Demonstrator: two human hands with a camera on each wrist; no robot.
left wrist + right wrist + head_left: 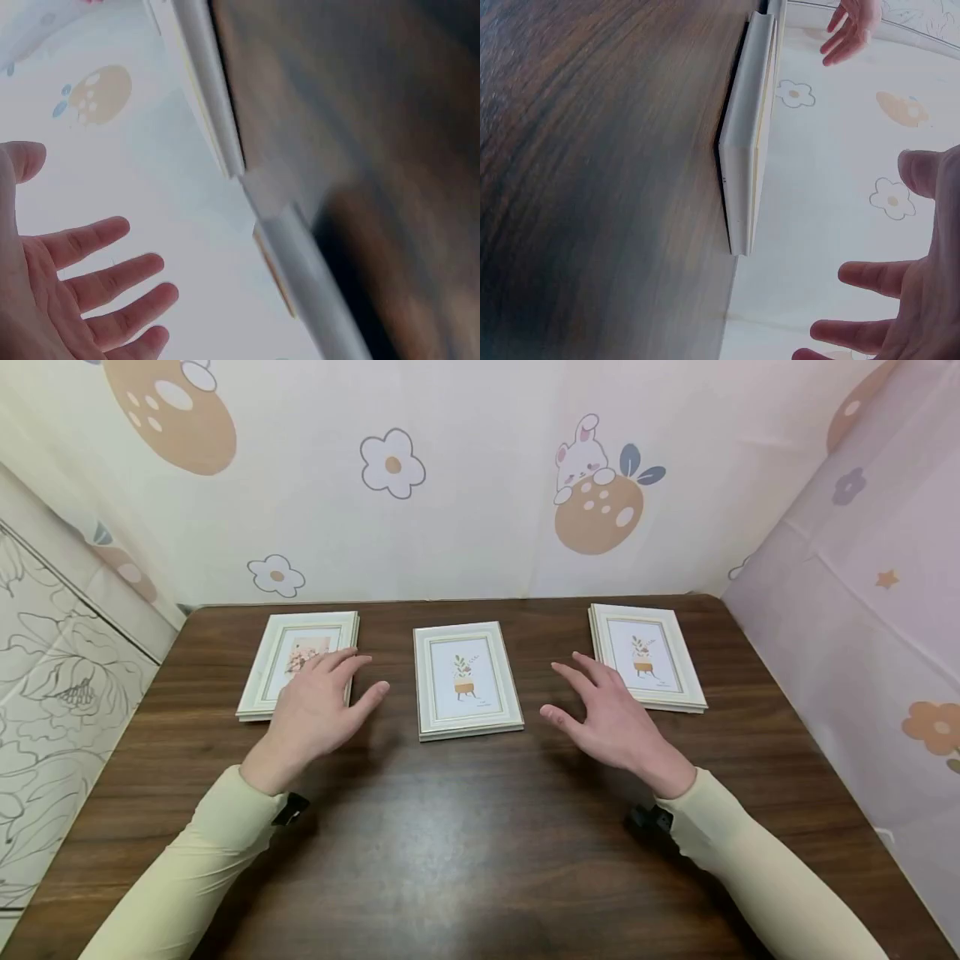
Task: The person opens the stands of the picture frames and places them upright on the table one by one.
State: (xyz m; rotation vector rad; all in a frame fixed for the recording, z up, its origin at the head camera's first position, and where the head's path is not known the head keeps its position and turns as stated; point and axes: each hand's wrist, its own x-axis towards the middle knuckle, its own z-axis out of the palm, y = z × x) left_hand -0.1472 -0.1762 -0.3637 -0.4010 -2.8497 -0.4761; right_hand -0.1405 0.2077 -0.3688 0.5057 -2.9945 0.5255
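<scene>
Three places on the table hold white picture frames. The left picture frame (258, 681), partly hidden by my left hand (318, 706), shows a pink floral print and seems stacked on another. In the middle, a picture frame (467, 681) with a potted-plant print lies flat. At the right, a similar picture frame (647, 656) appears stacked too. My right hand (611, 714) hovers beside its lower left corner, fingers spread. Both hands hold nothing. In the left wrist view the fingers (112, 281) are spread; in the right wrist view the fingers (870, 277) are extended apart from the frame.
The dark wooden table (450, 852) runs back to a patterned curtain (480, 527) with fruit and flower prints. More printed cloth (862, 635) hangs along the right side, and a floral-line panel (60, 718) stands at the left.
</scene>
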